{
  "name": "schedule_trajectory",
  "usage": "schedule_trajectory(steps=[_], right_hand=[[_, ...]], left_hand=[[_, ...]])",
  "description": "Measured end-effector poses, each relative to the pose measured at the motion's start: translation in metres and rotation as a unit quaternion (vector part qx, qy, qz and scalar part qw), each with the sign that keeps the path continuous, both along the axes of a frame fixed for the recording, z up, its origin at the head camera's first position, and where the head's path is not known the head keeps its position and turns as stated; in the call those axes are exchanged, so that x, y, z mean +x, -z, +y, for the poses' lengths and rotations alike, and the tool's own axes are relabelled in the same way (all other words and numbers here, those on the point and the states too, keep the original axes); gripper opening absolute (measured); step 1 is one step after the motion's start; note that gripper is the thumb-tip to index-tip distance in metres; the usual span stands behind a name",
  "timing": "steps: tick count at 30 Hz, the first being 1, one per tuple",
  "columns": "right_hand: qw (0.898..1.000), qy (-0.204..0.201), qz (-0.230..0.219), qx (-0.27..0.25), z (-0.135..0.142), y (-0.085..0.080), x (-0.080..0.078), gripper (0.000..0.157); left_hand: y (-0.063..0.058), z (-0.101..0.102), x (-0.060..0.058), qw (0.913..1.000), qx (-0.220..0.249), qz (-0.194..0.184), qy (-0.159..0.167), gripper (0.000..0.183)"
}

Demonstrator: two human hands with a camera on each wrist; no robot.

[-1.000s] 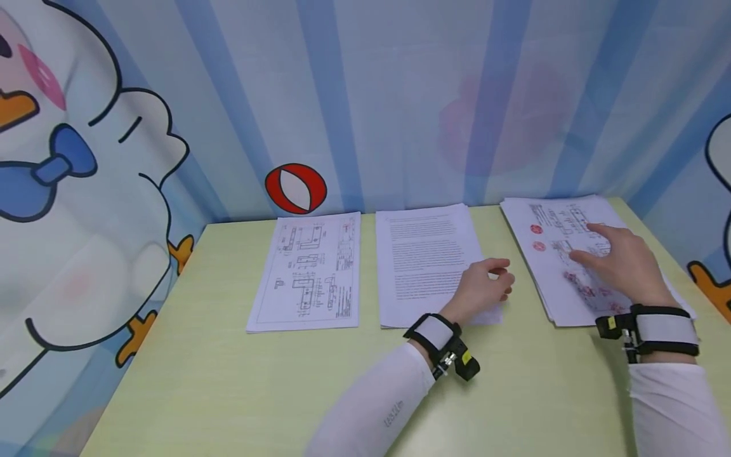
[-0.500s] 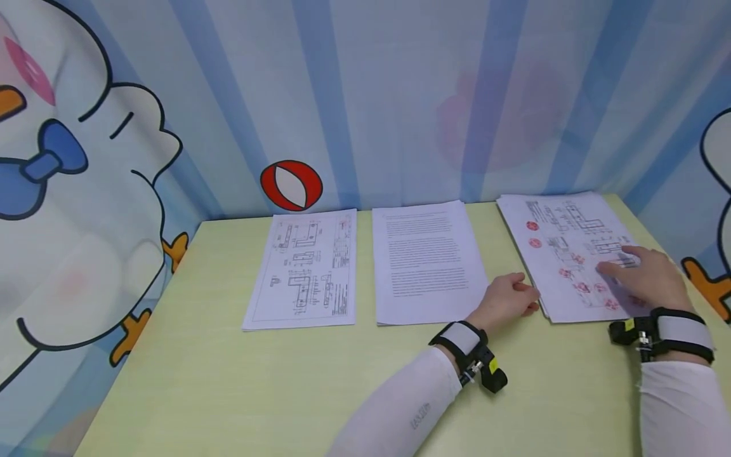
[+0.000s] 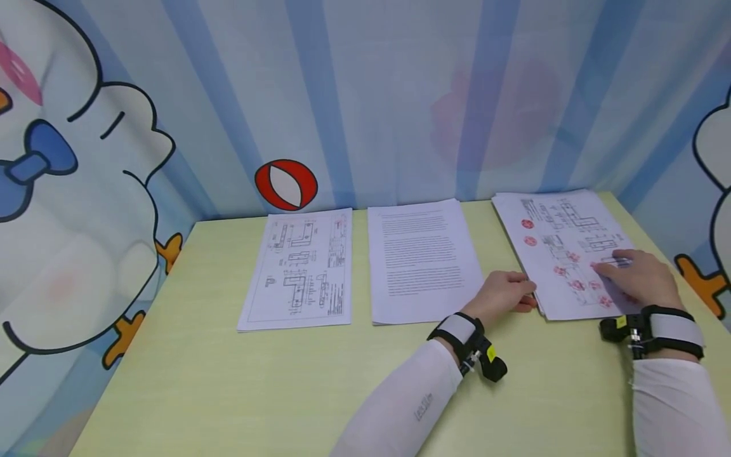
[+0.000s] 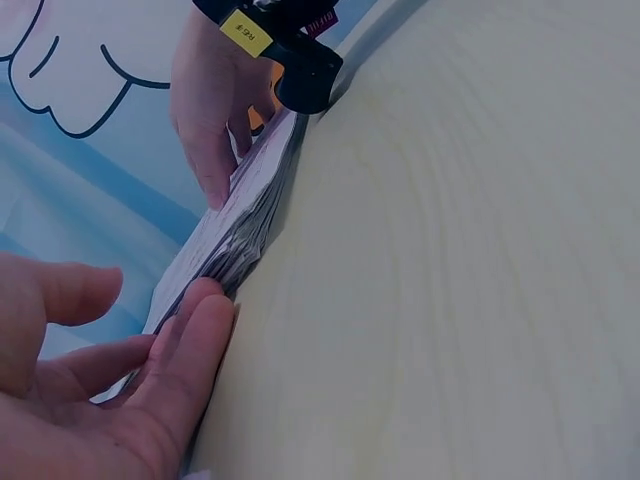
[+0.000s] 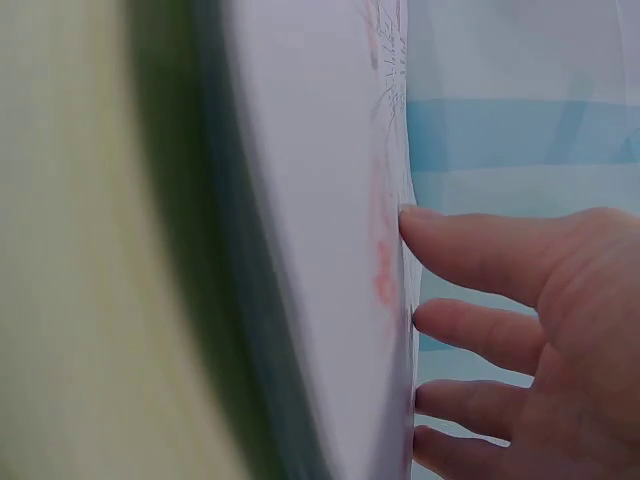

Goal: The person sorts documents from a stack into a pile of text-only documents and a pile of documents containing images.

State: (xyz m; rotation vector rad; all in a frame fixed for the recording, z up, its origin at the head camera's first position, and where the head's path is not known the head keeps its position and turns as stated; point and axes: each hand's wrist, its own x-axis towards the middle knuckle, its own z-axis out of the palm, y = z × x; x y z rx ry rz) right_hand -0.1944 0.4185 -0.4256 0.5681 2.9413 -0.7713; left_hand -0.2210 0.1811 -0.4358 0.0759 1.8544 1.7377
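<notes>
On the tabletop [image 3: 257, 393], at right, lies a paper stack [image 3: 548, 266]; the left hand [image 3: 501, 294], fingers straight, meets its edge, the right hand [image 3: 648, 278] rests spread fingertips on top, neither gripping, probably to steady it.

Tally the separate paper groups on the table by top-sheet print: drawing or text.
Drawing on top: 2 (left-hand papers; right-hand stack with red marks)
Text on top: 1 (middle papers)
Total: 3
</notes>
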Motion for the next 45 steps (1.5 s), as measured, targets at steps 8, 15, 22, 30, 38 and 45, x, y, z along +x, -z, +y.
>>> schedule_trajectory(steps=[8,15,22,30,38,45], right_hand=[[1.0,0.02,0.002,-0.012,-0.006,-0.005,0.0,0.077],[0.999,0.025,0.016,-0.015,-0.009,-0.005,0.002,0.07],[0.998,0.043,0.026,-0.033,-0.007,-0.001,-0.002,0.075],[0.997,0.058,0.013,-0.042,-0.007,0.003,-0.005,0.081],[0.998,0.045,0.031,-0.029,-0.008,-0.002,-0.001,0.074],[0.997,0.072,0.025,0.014,-0.008,-0.008,0.001,0.061]], left_hand=[[-0.003,-0.003,-0.001,0.9999,0.013,-0.009,0.002,0.033],[-0.001,-0.001,0.0,0.9995,0.02,-0.02,-0.015,0.03],[0.0,0.001,-0.001,0.9994,0.016,-0.015,-0.028,0.025],[0.0,0.003,-0.001,0.9992,0.005,-0.005,-0.04,0.019],[-0.001,0.007,0.0,0.998,-0.011,-0.001,-0.063,0.018],[-0.001,0.007,0.001,0.9949,-0.061,0.046,-0.066,0.013]])
